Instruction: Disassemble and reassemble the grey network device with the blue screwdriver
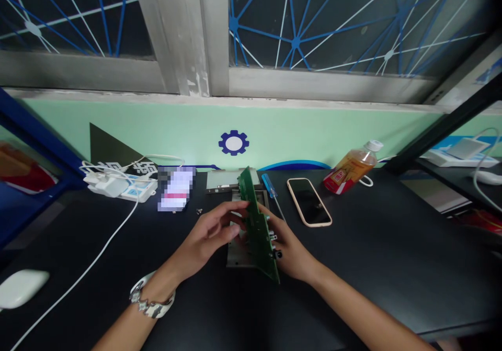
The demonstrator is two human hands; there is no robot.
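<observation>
one circuit board (259,236) being held between left hand (212,231), fingers parted, and right hand (292,251), fingers too hidden to tell; amber drink (356,158) being contained in bottle (367,154).

Both forearms reach in from the lower edge of the view, slanting toward each other above the tabletop (364,278); the left hand (214,230) is half open, its palm turned inward, its index finger extended toward the right hand and its thumb pointing the same way beneath, with a gap between them; the other fingers curl loosely behind; the left wrist bends slightly; the right hand (292,249) faces it from the other side, its back outward, its fingers reaching forward and partly hidden; the right forearm runs nearly straight into its wrist.
</observation>
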